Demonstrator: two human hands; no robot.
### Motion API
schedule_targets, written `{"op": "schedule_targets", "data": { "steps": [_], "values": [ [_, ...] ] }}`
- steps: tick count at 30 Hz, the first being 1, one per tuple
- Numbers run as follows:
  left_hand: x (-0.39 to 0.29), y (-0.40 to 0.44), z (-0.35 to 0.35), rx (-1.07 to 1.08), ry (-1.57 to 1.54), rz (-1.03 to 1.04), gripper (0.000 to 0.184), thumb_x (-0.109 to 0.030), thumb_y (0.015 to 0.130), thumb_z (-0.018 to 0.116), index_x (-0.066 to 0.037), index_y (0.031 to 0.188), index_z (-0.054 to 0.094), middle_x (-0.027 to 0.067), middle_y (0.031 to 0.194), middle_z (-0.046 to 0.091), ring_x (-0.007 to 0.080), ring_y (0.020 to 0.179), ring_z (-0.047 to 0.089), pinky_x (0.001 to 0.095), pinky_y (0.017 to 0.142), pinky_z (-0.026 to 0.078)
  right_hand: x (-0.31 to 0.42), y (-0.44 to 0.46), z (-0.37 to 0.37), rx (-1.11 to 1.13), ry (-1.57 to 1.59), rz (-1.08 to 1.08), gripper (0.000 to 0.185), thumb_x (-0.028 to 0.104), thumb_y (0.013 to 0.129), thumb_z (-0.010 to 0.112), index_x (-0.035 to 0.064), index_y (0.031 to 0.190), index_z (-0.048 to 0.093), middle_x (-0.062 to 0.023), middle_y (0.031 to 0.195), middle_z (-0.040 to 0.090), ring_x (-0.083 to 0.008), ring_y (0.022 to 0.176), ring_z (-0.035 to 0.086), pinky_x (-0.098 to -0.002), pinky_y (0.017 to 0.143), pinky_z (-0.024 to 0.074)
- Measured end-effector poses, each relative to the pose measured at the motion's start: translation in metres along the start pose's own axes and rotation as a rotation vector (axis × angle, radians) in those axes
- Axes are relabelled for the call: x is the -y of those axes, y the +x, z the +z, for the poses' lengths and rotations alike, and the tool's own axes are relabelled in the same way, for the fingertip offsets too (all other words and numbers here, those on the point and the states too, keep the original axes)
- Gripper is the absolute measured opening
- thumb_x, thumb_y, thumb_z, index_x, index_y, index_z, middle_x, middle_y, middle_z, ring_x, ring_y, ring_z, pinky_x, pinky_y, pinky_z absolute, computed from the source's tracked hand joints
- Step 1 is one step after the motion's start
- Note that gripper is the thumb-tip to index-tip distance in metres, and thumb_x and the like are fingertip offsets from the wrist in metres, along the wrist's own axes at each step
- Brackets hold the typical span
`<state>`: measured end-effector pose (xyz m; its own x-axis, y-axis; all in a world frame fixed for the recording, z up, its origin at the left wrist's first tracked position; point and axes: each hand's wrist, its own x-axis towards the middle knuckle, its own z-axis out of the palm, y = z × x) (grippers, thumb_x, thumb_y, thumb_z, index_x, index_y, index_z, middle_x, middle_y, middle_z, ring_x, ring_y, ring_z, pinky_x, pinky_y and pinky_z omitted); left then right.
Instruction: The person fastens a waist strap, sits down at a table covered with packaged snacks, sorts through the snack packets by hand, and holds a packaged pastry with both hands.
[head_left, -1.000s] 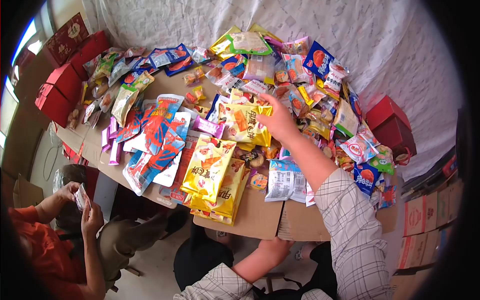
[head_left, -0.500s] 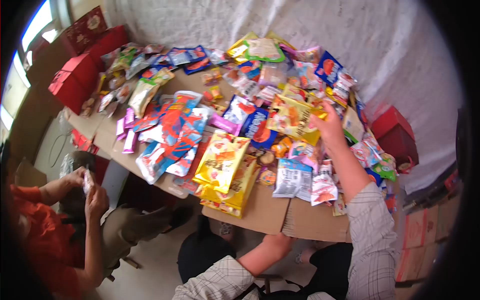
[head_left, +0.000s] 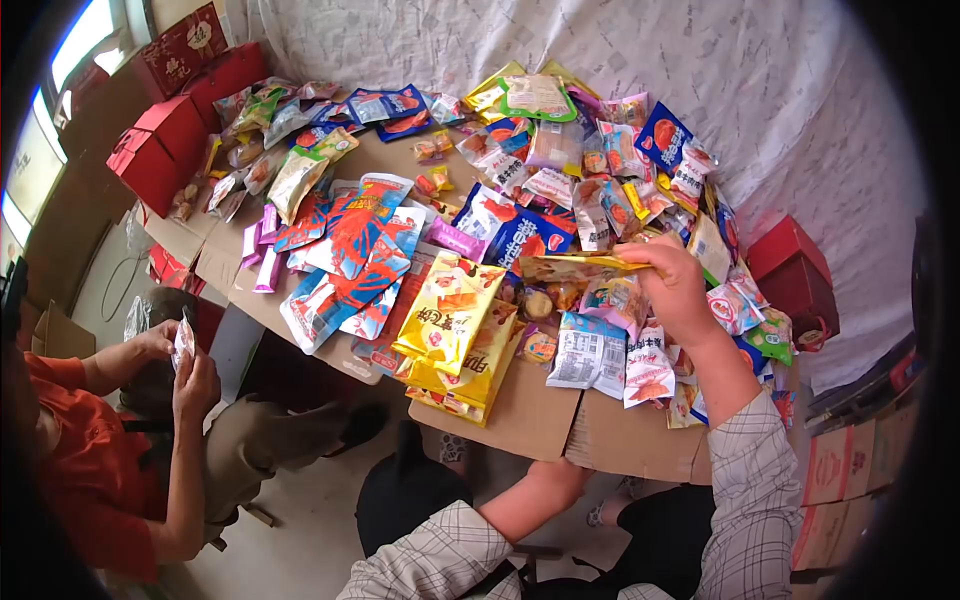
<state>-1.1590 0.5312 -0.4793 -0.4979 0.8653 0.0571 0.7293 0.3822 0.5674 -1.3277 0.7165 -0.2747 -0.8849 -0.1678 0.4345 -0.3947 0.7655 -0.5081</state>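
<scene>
My right hand [head_left: 675, 285] grips a yellow snack packet [head_left: 585, 266] by its right end, and the packet is seen nearly edge-on above the heap. Beneath and beside it lie small round snacks [head_left: 538, 303], a blue-and-white packet [head_left: 588, 352] and a blue packet [head_left: 530, 236]. Stacked yellow packets [head_left: 448, 315] rest at the front of the cardboard surface [head_left: 520, 412]. My left hand [head_left: 557, 482] is at the cardboard's front edge, its fingers hidden beneath it.
Red-and-blue packets [head_left: 360, 245] and purple ones [head_left: 262, 250] lie on the left. Red boxes stand at the left [head_left: 160, 155] and right [head_left: 793, 275]. At the lower left, a seated person in orange [head_left: 90, 450] holds a small packet [head_left: 183, 345]. Cartons [head_left: 840, 465] stand lower right.
My right hand has lifted the yellow packet off the pile, carried it right and tilted it edge-on. The blue packet beneath is now exposed. The view has shifted slightly.
</scene>
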Motion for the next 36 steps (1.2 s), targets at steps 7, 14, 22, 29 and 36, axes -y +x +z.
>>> {"op": "schedule_targets", "data": {
  "steps": [7,14,22,29,36],
  "values": [
    [0.002,-0.001,0.004,0.048,-0.076,-0.028,0.073,-0.035,0.067,0.084,-0.01,0.132,0.061,0.016,0.144,0.051,0.0379,0.135,0.048,0.0487,0.108,0.045,-0.029,-0.017,-0.027,-0.075,-0.16,-0.13,0.027,-0.012,0.076,0.057,0.0027,0.092,0.072,-0.0115,0.117,0.072,-0.0321,0.115,0.059,-0.0392,0.1,0.0478],
    [0.0,-0.003,-0.001,-0.002,-0.008,0.001,0.071,-0.035,0.067,0.083,-0.01,0.131,0.062,0.0157,0.143,0.052,0.0371,0.134,0.049,0.0486,0.108,0.045,-0.047,-0.055,-0.035,0.215,-0.29,0.057,0.035,0.003,0.075,0.064,0.0032,0.108,0.073,-0.0147,0.149,0.052,-0.0376,0.136,0.045,-0.0471,0.115,0.034],
    [0.0,0.0,-0.008,0.01,0.042,0.022,0.082,-0.037,0.066,0.084,-0.012,0.139,0.057,0.0155,0.146,0.05,0.0371,0.137,0.046,0.0514,0.112,0.039,0.023,-0.048,-0.014,0.292,-0.432,-0.275,0.057,0.019,0.074,0.079,0.0128,0.128,0.064,-0.012,0.138,0.057,-0.0358,0.131,0.049,-0.0525,0.113,0.0355],
    [-0.003,0.001,-0.005,-0.045,0.124,-0.005,0.082,-0.037,0.067,0.084,-0.013,0.14,0.056,0.0164,0.148,0.048,0.0383,0.136,0.047,0.0518,0.111,0.041,0.031,-0.031,0.028,0.497,-0.341,-0.235,0.037,0.025,0.086,0.071,0.0058,0.119,0.069,-0.0123,0.126,0.066,-0.0304,0.122,0.057,-0.0515,0.112,0.0374],
    [-0.008,0.003,-0.005,0.097,-0.041,-0.105,0.073,-0.029,0.07,0.083,-0.013,0.137,0.058,0.0165,0.145,0.05,0.0392,0.134,0.049,0.0508,0.107,0.045,-0.01,0.021,0.072,0.367,-0.25,-0.103,0.054,0.027,0.092,0.068,0.0021,0.137,0.055,-0.0231,0.137,0.058,-0.0376,0.129,0.053,-0.0519,0.11,0.0392]
  ]
}}
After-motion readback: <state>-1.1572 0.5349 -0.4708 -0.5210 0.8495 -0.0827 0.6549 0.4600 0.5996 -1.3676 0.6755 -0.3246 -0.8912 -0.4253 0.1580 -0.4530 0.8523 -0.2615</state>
